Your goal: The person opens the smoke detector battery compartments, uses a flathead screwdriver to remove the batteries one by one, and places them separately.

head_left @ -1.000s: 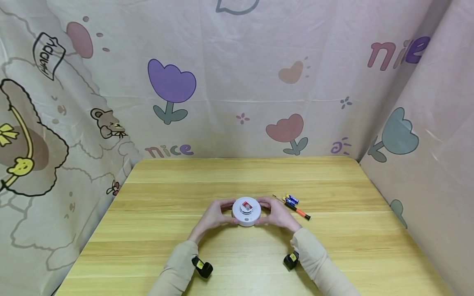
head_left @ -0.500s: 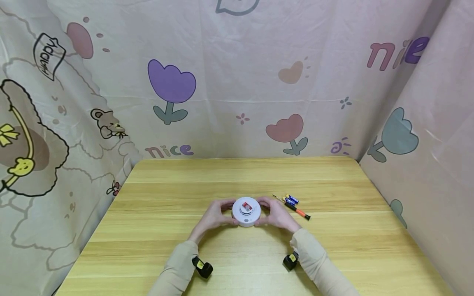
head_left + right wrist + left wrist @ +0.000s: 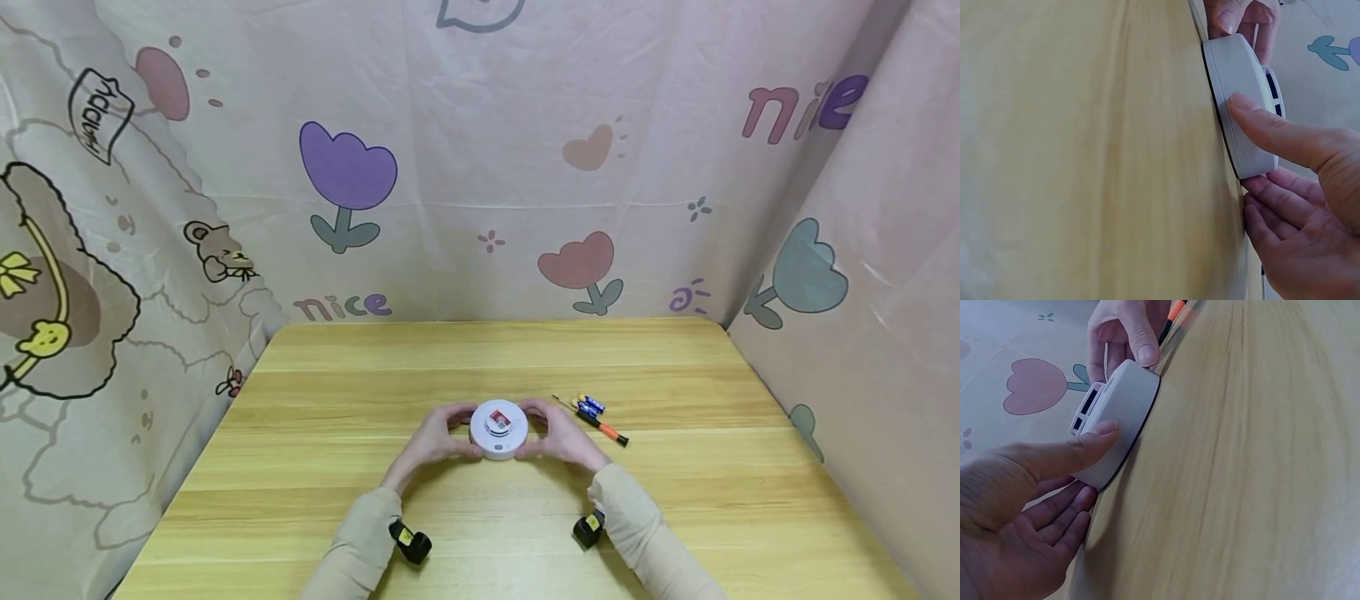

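Observation:
A round white smoke detector point(image 3: 498, 442) with a raised vented centre and a red label lies flat, label up, on the wooden table point(image 3: 337, 383). My left hand point(image 3: 433, 433) grips its left side, thumb at the near edge and fingers curving round behind. On the opposite side my right hand point(image 3: 561, 433) holds it in the same way. In the left wrist view the thumb presses on the side wall of the smoke detector point(image 3: 1124, 406), low over the tabletop. The right wrist view shows the right thumb on the wall of the smoke detector point(image 3: 1232, 81), fingers beneath its far edge.
To the right of the right hand lie a screwdriver point(image 3: 603, 428) with an orange and black handle and several blue batteries point(image 3: 591, 406). A printed cloth point(image 3: 465, 167) hangs behind the table and along both sides. Black wrist cameras point(image 3: 411, 543) sit at the sleeves.

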Action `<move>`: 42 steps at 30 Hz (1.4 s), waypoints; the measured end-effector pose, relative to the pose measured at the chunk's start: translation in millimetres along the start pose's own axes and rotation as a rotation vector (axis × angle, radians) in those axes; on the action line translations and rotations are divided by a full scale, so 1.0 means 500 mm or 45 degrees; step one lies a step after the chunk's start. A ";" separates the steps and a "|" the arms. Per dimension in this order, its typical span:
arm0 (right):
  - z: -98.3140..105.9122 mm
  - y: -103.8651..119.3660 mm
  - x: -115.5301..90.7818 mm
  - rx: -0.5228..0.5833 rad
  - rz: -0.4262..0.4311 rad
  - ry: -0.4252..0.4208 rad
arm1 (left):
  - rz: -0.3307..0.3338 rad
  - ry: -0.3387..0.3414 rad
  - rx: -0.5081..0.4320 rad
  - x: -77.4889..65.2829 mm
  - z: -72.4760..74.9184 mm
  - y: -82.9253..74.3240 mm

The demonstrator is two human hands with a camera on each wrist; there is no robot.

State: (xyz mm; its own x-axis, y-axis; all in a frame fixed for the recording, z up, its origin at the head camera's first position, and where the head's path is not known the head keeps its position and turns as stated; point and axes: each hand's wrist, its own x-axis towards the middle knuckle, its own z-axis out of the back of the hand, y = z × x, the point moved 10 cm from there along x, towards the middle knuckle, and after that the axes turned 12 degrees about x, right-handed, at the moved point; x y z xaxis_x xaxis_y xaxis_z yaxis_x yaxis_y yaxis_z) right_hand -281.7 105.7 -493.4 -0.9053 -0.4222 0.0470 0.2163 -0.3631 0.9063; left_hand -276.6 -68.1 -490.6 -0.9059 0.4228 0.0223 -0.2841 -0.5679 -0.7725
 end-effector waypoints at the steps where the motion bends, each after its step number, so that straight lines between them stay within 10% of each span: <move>1: 0.000 -0.001 0.000 0.006 0.001 0.004 | -0.006 0.002 0.002 0.000 -0.001 0.000; 42: -0.011 0.002 -0.007 0.162 0.053 0.120 | -0.022 -0.021 -0.008 -0.009 -0.006 0.001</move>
State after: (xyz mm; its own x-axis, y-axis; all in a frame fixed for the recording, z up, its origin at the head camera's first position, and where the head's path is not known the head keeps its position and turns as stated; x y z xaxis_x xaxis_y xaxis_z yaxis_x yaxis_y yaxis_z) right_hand -276.3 102.4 -495.1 -0.8571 -0.5126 0.0513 0.1992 -0.2378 0.9507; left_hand -271.6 -68.1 -493.1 -0.9060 0.4206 0.0464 -0.2979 -0.5560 -0.7760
